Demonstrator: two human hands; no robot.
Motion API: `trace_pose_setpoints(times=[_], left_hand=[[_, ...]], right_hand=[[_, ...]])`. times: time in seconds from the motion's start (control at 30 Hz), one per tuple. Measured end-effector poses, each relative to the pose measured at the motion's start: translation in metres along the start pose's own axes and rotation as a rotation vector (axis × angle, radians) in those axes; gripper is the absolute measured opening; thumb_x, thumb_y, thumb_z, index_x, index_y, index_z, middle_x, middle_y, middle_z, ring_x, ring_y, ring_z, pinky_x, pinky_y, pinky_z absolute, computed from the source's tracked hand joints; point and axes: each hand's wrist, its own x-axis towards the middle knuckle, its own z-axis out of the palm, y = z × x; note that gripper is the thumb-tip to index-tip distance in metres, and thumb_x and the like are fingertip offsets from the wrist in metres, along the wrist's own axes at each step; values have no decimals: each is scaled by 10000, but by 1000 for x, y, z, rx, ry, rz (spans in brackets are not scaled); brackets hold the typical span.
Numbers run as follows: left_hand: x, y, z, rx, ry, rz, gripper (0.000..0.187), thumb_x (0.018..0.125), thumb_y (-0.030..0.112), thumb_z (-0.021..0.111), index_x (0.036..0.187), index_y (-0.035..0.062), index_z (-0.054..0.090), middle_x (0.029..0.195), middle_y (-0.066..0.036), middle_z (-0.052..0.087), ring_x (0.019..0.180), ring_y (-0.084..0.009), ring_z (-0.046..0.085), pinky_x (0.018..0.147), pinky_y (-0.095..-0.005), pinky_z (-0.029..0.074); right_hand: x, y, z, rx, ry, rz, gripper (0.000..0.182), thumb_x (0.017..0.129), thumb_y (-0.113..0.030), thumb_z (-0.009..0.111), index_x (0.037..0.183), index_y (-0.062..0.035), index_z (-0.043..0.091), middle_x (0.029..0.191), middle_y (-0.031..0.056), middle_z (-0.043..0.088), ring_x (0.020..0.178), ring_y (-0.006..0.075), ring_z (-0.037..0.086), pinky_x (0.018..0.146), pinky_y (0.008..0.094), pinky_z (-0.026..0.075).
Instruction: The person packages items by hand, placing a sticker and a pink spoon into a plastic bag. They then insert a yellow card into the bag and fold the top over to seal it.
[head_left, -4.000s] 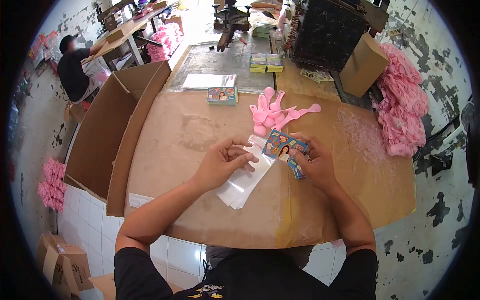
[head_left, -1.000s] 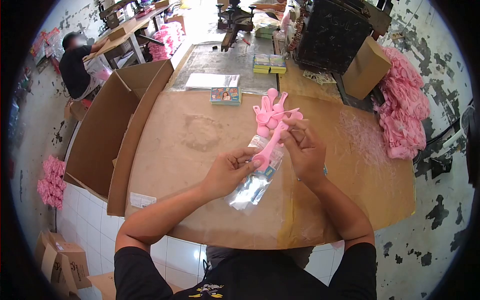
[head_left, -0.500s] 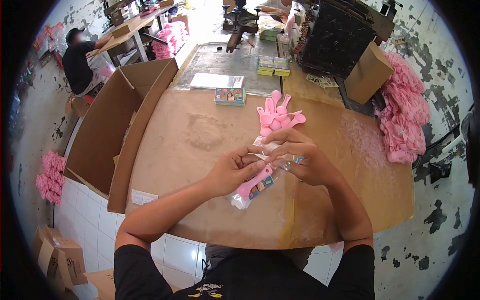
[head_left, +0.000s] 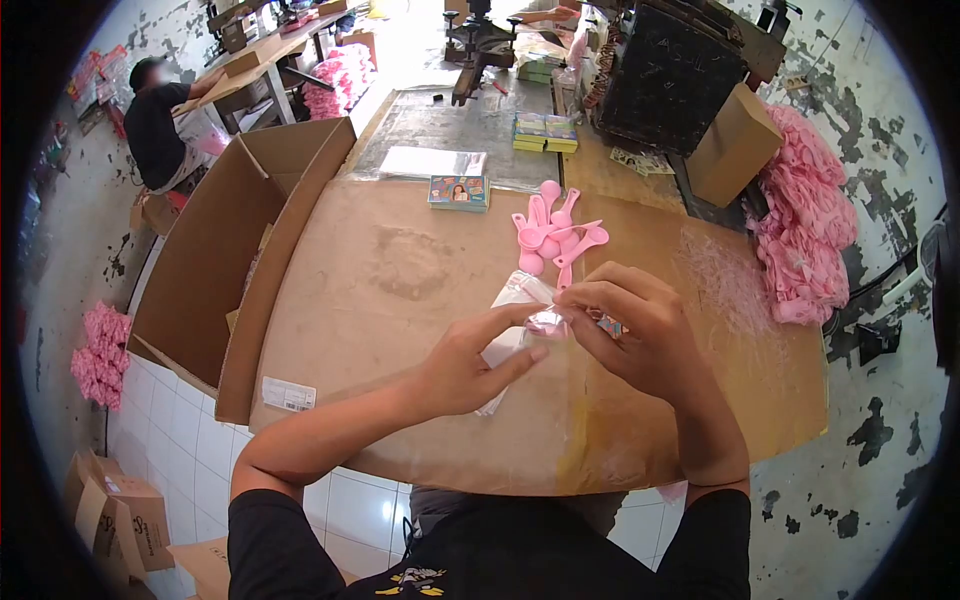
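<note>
My right hand (head_left: 635, 325) pinches the edge of a small clear plastic bag (head_left: 547, 322) with something pink inside. The index fingertip of my left hand (head_left: 465, 365) reaches the bag's left side, while its thumb is spread away below. Beneath the hands, clear bags (head_left: 520, 288) lie on the cardboard-covered table (head_left: 370, 330). Part of a colourful card (head_left: 607, 323) shows beside my right fingers. Just beyond the hands is a pile of pink scoops (head_left: 550, 235).
A card stack (head_left: 459, 193) and clear sleeves (head_left: 430, 162) lie farther back. An open carton (head_left: 235, 270) stands left, pink bundles (head_left: 805, 220) right, near a dark metal box (head_left: 670, 75). Another person (head_left: 155, 125) sits far left.
The pink scoop and card seen below my fingers are no longer visible there. My left thumb and index have spread apart, and my right hand has shifted slightly right.
</note>
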Motion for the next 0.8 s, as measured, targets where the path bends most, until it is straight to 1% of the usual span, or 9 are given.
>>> trace_pose_setpoints(times=[0.1,0.2,0.3,0.4,0.5,0.6,0.7,0.8], left_hand=[[5,-12,4,-144,65,32,317,1020,63,668,1325,-25,678,1129,-155,776,1025,-194,753,895,-320,589],[5,-8,-3,-162,-31,-31,291,1071,28,583,1344,-49,646,1189,-140,762,1093,-196,739,950,-326,590],[6,-5,-1,-323,4,-77,283,1075,63,600,1333,-41,652,1166,-159,766,1075,-196,744,952,-322,594],[6,2,-4,-311,71,-106,269,1074,45,597,1322,-39,657,1127,-169,774,1033,-181,746,904,-301,602],[5,9,-9,-291,100,-149,272,1067,40,608,1322,-44,654,1069,-157,787,967,-147,745,818,-274,606],[1,3,-6,-232,123,-141,279,1050,33,638,1314,-54,656,1019,-142,794,914,-112,737,738,-253,598],[1,5,-4,-75,119,-76,292,1029,13,656,1310,-67,654,986,-131,797,860,-98,738,713,-242,593],[2,7,-3,-55,99,-61,310,1008,-7,672,1309,-80,653,984,-129,796,857,-98,744,720,-233,594]], right_hand=[[1,-3,-1,129,-95,96,159,867,-22,785,1020,-41,748,859,86,687,720,228,677,644,340,541],[0,-2,2,199,-87,120,159,869,-5,785,1021,-29,743,885,99,704,736,220,687,654,328,548],[0,0,9,159,27,117,185,869,7,783,1044,-33,740,903,102,715,750,228,694,674,330,557],[1,2,16,104,162,14,213,874,14,779,1075,-38,732,895,101,718,743,238,695,673,331,560],[-4,2,19,145,161,45,259,838,22,793,1077,-51,726,985,94,723,849,250,708,715,352,551],[-6,5,20,-112,135,-81,278,803,-27,815,1063,-73,729,1101,72,711,1011,241,691,827,373,515],[-2,-5,20,-293,69,-195,310,770,-98,827,1063,-92,728,1158,46,685,1110,227,653,920,382,458],[-6,-5,26,-466,100,-236,298,771,-147,822,1051,-95,733,1129,33,683,1101,218,650,949,381,441]])
